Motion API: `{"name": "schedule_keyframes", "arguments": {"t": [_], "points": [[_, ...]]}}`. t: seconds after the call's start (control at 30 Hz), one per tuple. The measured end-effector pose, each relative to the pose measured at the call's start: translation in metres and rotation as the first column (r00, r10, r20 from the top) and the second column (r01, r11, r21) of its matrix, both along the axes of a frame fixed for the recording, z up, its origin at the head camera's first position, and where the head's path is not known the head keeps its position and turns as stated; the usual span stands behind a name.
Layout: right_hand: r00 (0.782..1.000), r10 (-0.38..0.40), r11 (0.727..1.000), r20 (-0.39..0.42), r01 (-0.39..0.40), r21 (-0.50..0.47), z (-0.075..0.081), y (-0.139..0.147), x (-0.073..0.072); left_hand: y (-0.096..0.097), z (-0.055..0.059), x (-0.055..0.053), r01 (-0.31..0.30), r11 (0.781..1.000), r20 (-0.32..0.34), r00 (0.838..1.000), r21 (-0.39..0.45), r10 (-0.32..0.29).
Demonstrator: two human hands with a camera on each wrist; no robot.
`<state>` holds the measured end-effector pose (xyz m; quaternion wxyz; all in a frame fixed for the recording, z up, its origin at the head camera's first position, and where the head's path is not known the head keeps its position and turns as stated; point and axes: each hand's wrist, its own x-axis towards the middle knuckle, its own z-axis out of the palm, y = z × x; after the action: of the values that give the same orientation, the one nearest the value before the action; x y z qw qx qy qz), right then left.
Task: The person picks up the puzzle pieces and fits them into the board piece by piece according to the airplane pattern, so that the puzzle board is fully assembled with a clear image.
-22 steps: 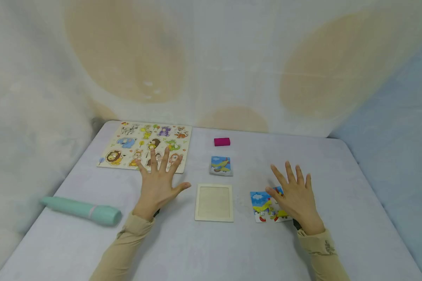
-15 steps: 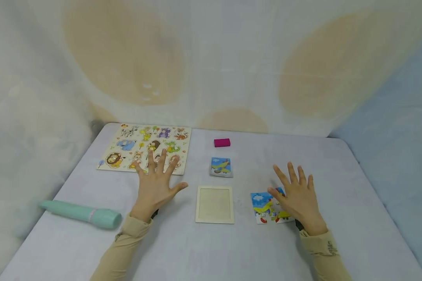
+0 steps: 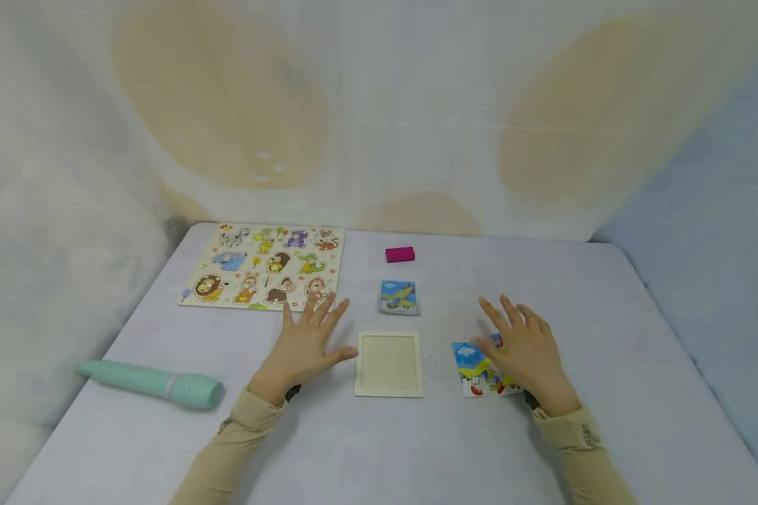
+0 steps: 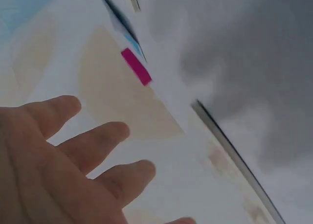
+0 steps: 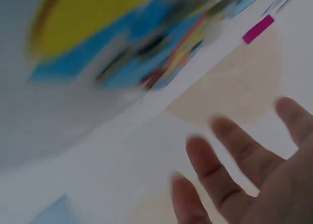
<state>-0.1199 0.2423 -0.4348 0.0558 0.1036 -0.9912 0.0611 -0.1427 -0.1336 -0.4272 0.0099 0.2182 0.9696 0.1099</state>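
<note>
My left hand [image 3: 300, 354] hovers with spread fingers between the animal puzzle board [image 3: 259, 263] and a small pale square tray [image 3: 388, 365] with a raised rim. Its thumb tip appears beside the tray's left edge; whether they touch I cannot tell. My right hand [image 3: 530, 354] is held over several jigsaw pieces [image 3: 469, 356] with a blue and yellow picture, hiding part of them. Its fingers are loosely bent, with nothing between them. In the left wrist view the left hand [image 4: 73, 160] holds nothing; the right hand [image 5: 244, 185] looks blurred in its own view.
Behind the tray lies a small square picture [image 3: 399, 297] of a yellow plane, and farther back a magenta block [image 3: 400, 254]. A mint-green, tapered object [image 3: 151, 384] lies at the left side of the table. Draped cloth [image 3: 417, 126] stands behind the table.
My left hand has moved right and slightly nearer, toward the tray, uncovering more of the animal board. The right hand has shifted slightly left, its fingers bending more. The objects have stayed in place.
</note>
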Motion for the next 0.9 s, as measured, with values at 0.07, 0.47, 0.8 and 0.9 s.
{"name": "schedule_keyframes", "arguments": {"t": [0.07,0.47,0.8,0.9], "points": [[0.999,0.022,1.000,0.036,-0.022,0.002,-0.002,-0.006,-0.002,0.009,-0.005,0.004,0.046,0.998,0.081,0.996,0.031,-0.049],[0.939,0.120,0.958,0.322,-0.024,-0.286,-0.007,-0.029,-0.013,0.022,-0.022,0.012,0.163,0.986,0.158,0.975,-0.028,-0.156],[0.907,0.199,0.867,0.371,0.013,-0.498,0.002,-0.040,-0.025,0.016,-0.022,0.008,0.164,0.986,0.209,0.964,0.033,-0.167],[0.889,0.239,0.808,0.389,0.040,-0.587,0.007,-0.058,-0.030,0.016,-0.023,0.008,0.161,0.986,0.217,0.962,0.034,-0.165]]}}
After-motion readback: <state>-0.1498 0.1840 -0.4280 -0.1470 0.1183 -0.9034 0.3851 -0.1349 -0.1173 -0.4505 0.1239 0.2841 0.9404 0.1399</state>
